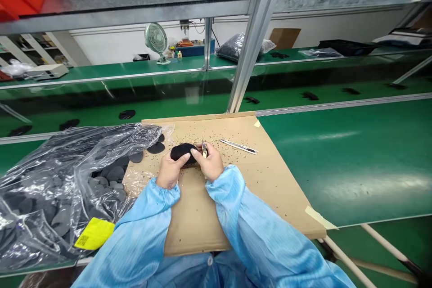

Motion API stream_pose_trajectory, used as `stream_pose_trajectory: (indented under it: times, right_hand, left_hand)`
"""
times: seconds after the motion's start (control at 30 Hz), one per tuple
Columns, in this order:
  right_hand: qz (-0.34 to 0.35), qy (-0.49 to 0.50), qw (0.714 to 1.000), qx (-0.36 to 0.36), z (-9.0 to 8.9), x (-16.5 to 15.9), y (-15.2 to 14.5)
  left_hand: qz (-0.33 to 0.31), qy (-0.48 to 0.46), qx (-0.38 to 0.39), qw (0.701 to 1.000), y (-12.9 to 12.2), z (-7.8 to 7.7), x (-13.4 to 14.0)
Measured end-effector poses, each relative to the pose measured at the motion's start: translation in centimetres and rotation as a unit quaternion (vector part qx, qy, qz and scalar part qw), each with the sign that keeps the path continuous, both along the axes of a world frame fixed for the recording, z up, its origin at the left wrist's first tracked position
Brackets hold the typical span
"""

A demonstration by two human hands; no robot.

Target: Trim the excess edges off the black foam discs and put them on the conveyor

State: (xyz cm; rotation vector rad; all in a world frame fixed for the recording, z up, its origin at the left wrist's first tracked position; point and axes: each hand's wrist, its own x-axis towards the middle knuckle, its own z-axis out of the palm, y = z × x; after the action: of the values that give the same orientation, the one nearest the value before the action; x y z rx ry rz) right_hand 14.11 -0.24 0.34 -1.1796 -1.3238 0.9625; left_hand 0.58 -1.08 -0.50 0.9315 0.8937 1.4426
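My left hand (169, 170) is closed on a flat, rounded black piece (182, 153), thumb on top. From the other side my right hand (212, 164) presses its thumb on the same piece. A small metal-tipped tool (204, 149) stands up in the right fingers; its exact kind does not show. Both hands are above a cardboard sheet (197, 225) strewn with tiny black bits. Just right of the hands lies a slim, pen-like cutter (239, 146). On the left, a clear plastic bag (81, 157) spills similar dark pieces (155, 148) onto the cardboard.
A yellow label (95, 234) lies on the bag. Behind the cardboard, a green conveyor belt (162, 103) carries dark pieces. A metal post (253, 40) rises at the cardboard's back edge. Farther back are a fan (156, 38) and a filled bag (232, 48). Green tabletop (337, 157) extends right.
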Motion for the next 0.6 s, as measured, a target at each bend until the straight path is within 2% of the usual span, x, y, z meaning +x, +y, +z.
stream_pose_trajectory:
  times: [0.17, 0.37, 0.5, 0.6]
  right_hand:
    - [0.061, 0.088, 0.994, -0.016, 0.11, 0.22, 0.30]
    - [0.080, 0.155, 0.983, -0.048, 0.49, 0.13, 0.14]
    - [0.077, 0.159, 0.982, -0.059, 0.46, 0.03, 0.11]
    - [0.061, 0.126, 0.989, -0.056, 0.23, -0.04, 0.19]
  left_hand:
    - [-0.043, -0.014, -0.009, 0.999, -0.16, 0.36, -0.25]
    - [-0.054, 0.000, -0.013, 0.998, -0.36, 0.34, -0.62]
    - [-0.063, 0.011, -0.023, 0.998, -0.55, 0.56, -0.52]
    - [-0.066, 0.003, -0.020, 0.998, -0.57, 0.74, -0.41]
